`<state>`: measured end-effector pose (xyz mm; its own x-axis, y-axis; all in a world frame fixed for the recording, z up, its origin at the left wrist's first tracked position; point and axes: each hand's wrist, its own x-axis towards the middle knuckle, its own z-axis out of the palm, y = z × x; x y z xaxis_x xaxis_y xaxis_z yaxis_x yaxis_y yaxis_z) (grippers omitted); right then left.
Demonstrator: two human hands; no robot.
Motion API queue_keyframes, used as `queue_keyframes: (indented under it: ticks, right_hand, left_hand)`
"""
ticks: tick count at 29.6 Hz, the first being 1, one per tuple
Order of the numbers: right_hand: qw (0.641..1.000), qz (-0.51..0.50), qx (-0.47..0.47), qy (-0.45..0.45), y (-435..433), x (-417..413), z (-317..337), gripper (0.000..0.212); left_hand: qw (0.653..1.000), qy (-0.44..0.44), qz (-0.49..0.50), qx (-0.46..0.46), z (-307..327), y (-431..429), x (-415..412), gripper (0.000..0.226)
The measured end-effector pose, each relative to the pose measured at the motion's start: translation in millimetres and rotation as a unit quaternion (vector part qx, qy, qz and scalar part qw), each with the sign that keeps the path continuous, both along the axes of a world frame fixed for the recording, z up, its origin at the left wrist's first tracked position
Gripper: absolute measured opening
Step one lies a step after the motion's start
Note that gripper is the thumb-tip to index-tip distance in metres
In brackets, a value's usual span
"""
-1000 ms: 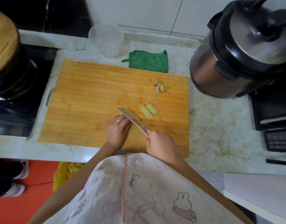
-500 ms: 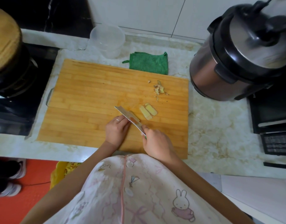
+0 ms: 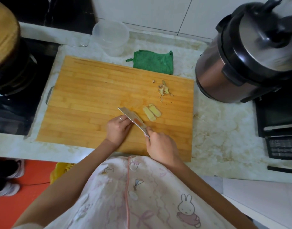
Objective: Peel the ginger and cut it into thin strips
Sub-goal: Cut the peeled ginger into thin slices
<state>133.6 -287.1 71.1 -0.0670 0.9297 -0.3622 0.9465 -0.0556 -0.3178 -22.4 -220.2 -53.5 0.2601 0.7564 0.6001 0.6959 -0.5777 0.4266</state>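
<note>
Here, on the cutting board, right hand gripping the knife, blade angled across a ginger piece, left hand holding it with curled fingers, two cut slices just beside, peelings beyond

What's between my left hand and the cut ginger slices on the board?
The knife and a ginger piece just beyond its blade, in the head view.

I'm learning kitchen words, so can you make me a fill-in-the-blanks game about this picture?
1. The right hand holds a ____.
2. The cloth behind the cutting board is ____.
3. The left hand wears a ____ on one finger.
Missing words: knife, green, ring.
</note>
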Motion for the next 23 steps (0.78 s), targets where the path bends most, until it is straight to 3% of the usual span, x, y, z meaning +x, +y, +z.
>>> queue_keyframes:
  ticks: [7,11,23]
  right_hand:
    - [1.0,-0.012,-0.012,-0.001,4.1,-2.5,0.4,0.04]
    - [1.0,-0.018,-0.024,-0.002,6.8,-5.3,-2.5,0.045]
    - [0.998,-0.044,-0.042,0.015,5.7,-4.9,-4.5,0.052]
  left_hand:
    - [1.0,-0.026,-0.011,0.004,-4.8,1.2,0.5,0.029]
    - [1.0,-0.016,-0.008,0.002,-7.0,3.9,0.2,0.042]
    - [0.998,0.046,-0.035,0.021,-3.5,15.1,-7.4,0.047]
